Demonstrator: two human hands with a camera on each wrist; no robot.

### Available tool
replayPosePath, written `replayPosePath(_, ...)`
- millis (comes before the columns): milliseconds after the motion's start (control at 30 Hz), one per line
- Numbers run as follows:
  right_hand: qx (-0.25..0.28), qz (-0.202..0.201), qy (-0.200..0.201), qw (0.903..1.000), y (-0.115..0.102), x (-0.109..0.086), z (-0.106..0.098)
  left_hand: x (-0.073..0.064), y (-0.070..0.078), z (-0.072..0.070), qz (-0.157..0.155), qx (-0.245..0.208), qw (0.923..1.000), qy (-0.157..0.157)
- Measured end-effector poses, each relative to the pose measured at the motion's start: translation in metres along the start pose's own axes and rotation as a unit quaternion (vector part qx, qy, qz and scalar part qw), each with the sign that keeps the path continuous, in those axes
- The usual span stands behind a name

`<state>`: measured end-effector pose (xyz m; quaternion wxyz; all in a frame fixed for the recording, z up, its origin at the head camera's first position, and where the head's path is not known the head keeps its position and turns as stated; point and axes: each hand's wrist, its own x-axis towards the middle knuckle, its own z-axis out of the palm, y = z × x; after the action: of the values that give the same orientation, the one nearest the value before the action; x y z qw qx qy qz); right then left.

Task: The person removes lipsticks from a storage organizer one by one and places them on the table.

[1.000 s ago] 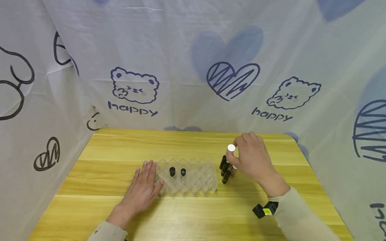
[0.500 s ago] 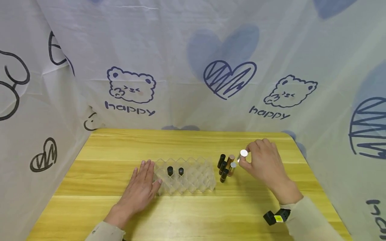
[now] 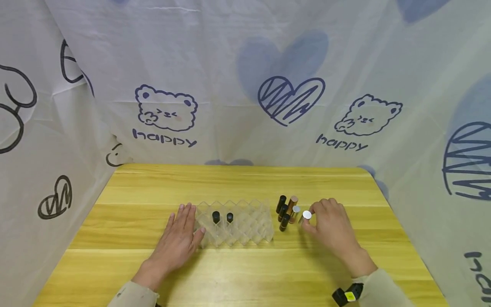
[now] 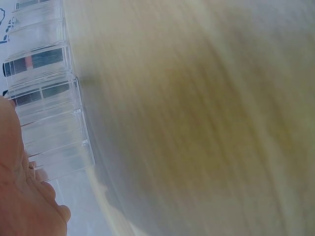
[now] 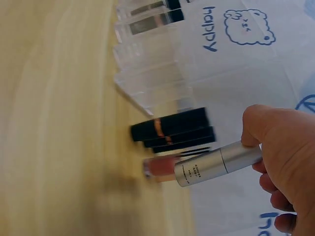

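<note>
My right hand (image 3: 333,228) pinches the top end of a silver lipstick tube (image 5: 204,167) between thumb and fingers. Small print shows on the tube's lower half in the right wrist view. Just left of it stands a close group: black lipsticks (image 3: 284,222), a rose-gold one (image 3: 293,201) and a clear-bodied lip gloss tube with a silver cap (image 3: 295,211). My left hand (image 3: 178,234) lies with straight fingers against the left end of a clear lipstick organizer (image 3: 249,232). Two black-capped lipsticks (image 3: 216,217) stand in its compartments.
Everything stands on a wood-grain table (image 3: 238,277). A white printed cloth (image 3: 230,85) hangs behind and along both sides of it. On my right wrist sits a small black device (image 3: 347,295) with a yellow label.
My right hand, holding the silver tube, has moved right away from the lipstick group, then come lower and nearer to me. The left hand stays at the organizer.
</note>
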<state>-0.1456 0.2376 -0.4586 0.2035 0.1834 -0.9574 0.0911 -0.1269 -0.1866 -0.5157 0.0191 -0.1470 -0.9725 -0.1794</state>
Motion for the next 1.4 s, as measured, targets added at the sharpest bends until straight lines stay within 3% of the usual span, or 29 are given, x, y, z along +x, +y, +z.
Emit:
replayPosePath(467, 0.015, 0.012, -0.012, 0.9997, -0.001, -0.016, 0.033, 0.002, 0.0, 0.001, 0.001, -0.001, 1.0, 0.001)
replayPosePath(800, 0.027, 0.002, -0.009, 0.9996, -0.002, -0.012, 0.037, 0.001, 0.001, 0.0, 0.001, -0.003, 1.0, 0.003)
replayPosePath(1167, 0.029, 0.02, -0.024, 0.9991, -0.002, -0.009, 0.038, 0.0, 0.001, -0.001, 0.001, 0.0, 1.0, 0.003)
replayPosePath(1400, 0.031, 0.01, -0.009, 0.9994, 0.0, -0.007, 0.04, 0.0, 0.002, -0.002, -0.002, -0.006, 1.0, 0.005)
